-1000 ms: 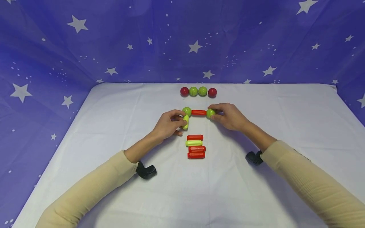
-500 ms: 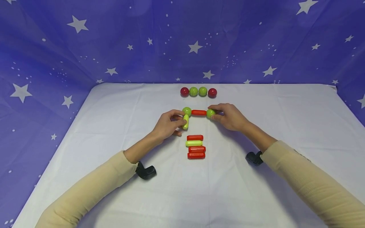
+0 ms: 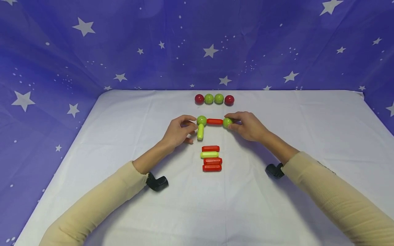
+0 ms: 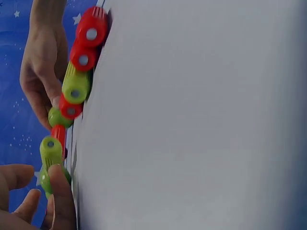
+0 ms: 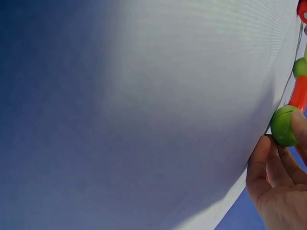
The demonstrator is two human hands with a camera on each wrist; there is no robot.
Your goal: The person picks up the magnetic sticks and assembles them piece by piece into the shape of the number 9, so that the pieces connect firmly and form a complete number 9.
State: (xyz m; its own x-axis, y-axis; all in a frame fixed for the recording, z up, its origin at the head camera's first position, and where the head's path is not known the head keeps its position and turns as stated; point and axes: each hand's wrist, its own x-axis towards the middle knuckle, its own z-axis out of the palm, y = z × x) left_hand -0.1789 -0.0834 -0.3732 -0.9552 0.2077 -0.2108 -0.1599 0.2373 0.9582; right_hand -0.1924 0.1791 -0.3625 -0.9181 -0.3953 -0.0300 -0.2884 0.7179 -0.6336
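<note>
A smooth, glossy green ball [image 3: 201,120] joins a ridged red rod [image 3: 214,121] and a ridged yellow-green rod [image 3: 200,132], all plastic-looking. They form a corner on the desk [image 3: 246,208], with the red rod running sideways to a second green ball [image 3: 227,122] and the yellow-green one pointing toward the person. The right hand [image 3: 248,125] pinches the second green ball between thumb and fingers. The left hand [image 3: 178,131] has its fingers loosely bent and parted, gripping nothing, beside the first ball and the yellow-green rod; whether a fingertip brushes either is hard to tell.

A white, faintly creased cloth covers the desk, which meets a blue cloth backdrop [image 3: 261,37] printed with white stars along a straight far edge. White cloth stretches wide to either side of the arms and between the forearms.

Nearer the person, a row of four ridged rods [image 3: 209,154], three red and one yellow-green, lies side by side below the corner; in the left wrist view their ends show round grey discs. Beyond the hands, near the far edge, sits a line of four balls [image 3: 219,98], red at each end and green between. Beige sleeves [image 3: 101,201] end in cuffs, with a black curved piece [image 3: 157,183] under each wrist.
</note>
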